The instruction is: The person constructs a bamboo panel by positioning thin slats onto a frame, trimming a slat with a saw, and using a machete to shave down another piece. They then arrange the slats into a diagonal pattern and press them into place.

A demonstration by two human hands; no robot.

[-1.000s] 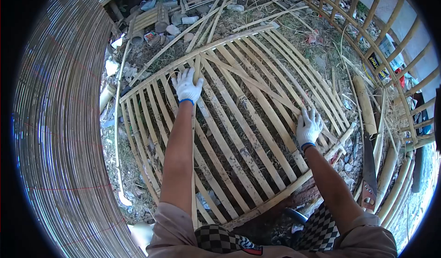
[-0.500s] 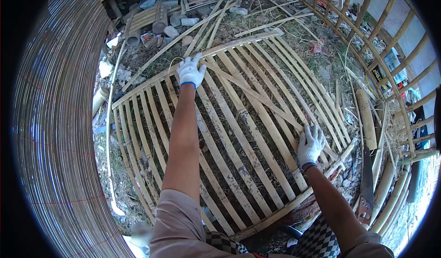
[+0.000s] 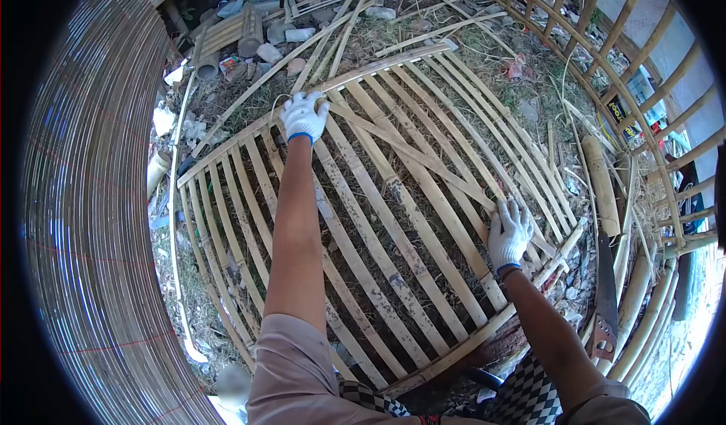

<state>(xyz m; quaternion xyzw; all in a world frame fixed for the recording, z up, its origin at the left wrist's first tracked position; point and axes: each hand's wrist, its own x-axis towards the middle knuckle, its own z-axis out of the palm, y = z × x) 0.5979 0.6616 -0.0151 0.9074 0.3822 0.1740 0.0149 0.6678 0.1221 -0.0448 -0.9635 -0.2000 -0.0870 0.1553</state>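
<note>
A slatted bamboo panel (image 3: 393,190) lies on the ground before me, its slats running between a far rail and a near rail. One flat bamboo strip (image 3: 420,155) crosses the slats diagonally. My left hand (image 3: 305,116), in a white knit glove with a blue cuff, is closed over the far rail near the strip's upper end; its fingertips are partly hidden. Toward the panel's near right, my gloved right hand (image 3: 510,234) lies across the lower part of the strip, fingers stretched out and a little apart.
A rolled slat blind (image 3: 98,198) stands along the left. At right are a handsaw (image 3: 605,304), thick bamboo poles (image 3: 601,187) and a bamboo lattice fence (image 3: 605,69). Loose strips, stones (image 3: 299,35) and rubble lie beyond the panel.
The left hand's fingers have curled more over the far rail. The right hand stays on the diagonal strip. The whole view has shifted slightly.
</note>
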